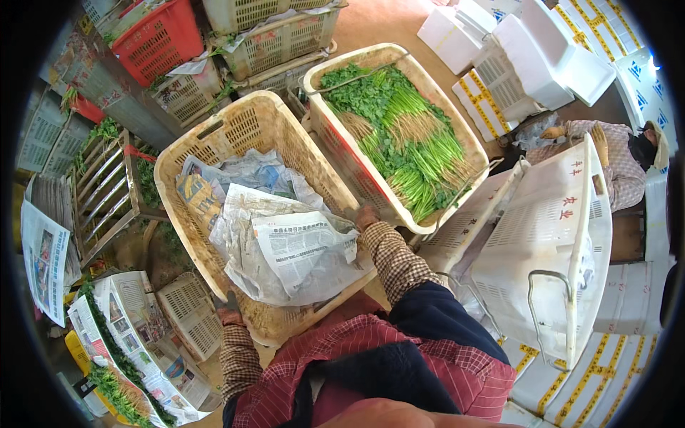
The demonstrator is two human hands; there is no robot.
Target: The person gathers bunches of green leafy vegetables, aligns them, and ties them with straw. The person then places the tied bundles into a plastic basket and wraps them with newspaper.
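A large, dirt-stained cream plastic crate [249,321] stands right before me, with crumpled newspaper sheets [299,251] inside. My left hand [230,310] grips its near left rim, and my right hand [367,216] grips its right rim; both wear dark, worn gloves, and their fingers are partly hidden. Beyond my right hand, close beside this crate, is a second crate [321,115] with metal wire handles. It holds bundles of green leafy herbs [401,134] with pale roots.
White plastic crates [527,257] with wire handles stand on the right, a crouching person [615,155] behind them. White foam boxes [535,64] lie at the upper right. A metal rack [107,198], a newspaper stack [45,251] and wrapped greens [123,396] are on the left; a red crate [160,43] is upper left.
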